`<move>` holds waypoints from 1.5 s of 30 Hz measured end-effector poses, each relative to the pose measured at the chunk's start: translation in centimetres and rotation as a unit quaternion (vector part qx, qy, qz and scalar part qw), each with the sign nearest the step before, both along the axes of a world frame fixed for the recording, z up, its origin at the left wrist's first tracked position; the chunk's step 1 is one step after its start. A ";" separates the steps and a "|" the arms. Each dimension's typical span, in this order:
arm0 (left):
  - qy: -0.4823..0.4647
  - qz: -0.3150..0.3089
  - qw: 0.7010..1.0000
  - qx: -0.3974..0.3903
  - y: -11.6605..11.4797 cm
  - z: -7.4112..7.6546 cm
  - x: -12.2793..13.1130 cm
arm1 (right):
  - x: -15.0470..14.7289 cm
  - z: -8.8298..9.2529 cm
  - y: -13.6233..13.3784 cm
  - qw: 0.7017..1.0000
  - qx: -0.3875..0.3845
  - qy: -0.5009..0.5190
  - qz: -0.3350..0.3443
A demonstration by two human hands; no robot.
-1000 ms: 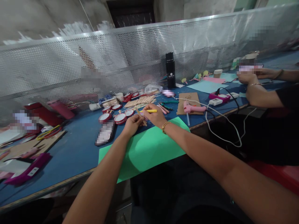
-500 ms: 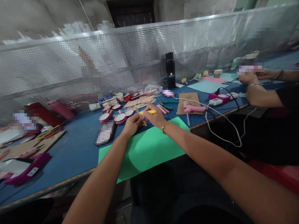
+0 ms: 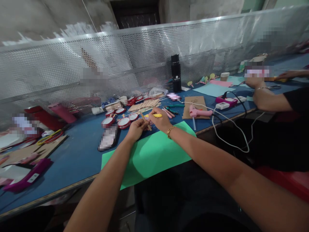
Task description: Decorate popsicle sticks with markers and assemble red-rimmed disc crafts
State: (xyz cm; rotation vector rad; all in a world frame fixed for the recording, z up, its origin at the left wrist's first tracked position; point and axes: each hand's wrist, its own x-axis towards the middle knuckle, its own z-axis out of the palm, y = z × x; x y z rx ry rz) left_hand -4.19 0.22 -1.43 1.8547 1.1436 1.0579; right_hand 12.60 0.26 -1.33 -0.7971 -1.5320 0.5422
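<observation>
My left hand (image 3: 137, 129) is closed on a wooden craft stick (image 3: 143, 117), held at a slant above the far edge of a green paper sheet (image 3: 154, 154). In my right hand (image 3: 160, 120), with a gold bracelet at the wrist, is a yellow marker (image 3: 157, 115). The marker's tip end points left toward the stick, and my fingers partly hide where they meet. Just left of my hands stand small round red-rimmed drums with white tops (image 3: 124, 122). Beyond lies a pile of loose craft sticks (image 3: 146, 104).
A pink glue gun (image 3: 200, 111) rests on cardboard (image 3: 193, 99) at right, its white cable (image 3: 231, 145) looping over the table edge. A black bottle (image 3: 176, 74) stands by the perforated metal screen (image 3: 135, 48). A dark phone-like object (image 3: 116, 137) lies left. A co-worker's hands (image 3: 256, 82) are far right.
My left hand and the craft stick stay nearly in place, while the marker shifts very slightly. The co-worker's farther hand has moved right, away from the nearer one.
</observation>
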 end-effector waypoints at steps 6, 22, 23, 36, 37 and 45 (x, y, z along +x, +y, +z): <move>-0.007 0.000 1.000 0.004 0.0 -0.1 0.1 | -0.2 0.0 -0.1 1.000 0.004 -0.006 0.012; -0.004 0.003 1.000 0.000 -0.1 0.1 0.0 | 0.0 0.2 -0.3 1.000 -0.011 -0.011 0.001; -0.004 0.004 1.000 0.000 -0.2 0.1 0.0 | 0.0 0.2 -0.4 1.000 -0.011 -0.010 0.001; -0.015 0.000 1.000 -0.008 -0.3 0.3 0.2 | 0.0 0.3 -0.5 1.000 -0.013 -0.011 0.004; -0.016 -0.001 1.000 -0.008 -0.4 0.3 0.2 | 0.0 0.3 -0.5 1.000 -0.012 -0.011 0.006; -0.014 0.001 1.000 -0.007 -0.3 0.2 0.1 | 0.0 0.1 -0.2 1.000 -0.011 -0.012 0.001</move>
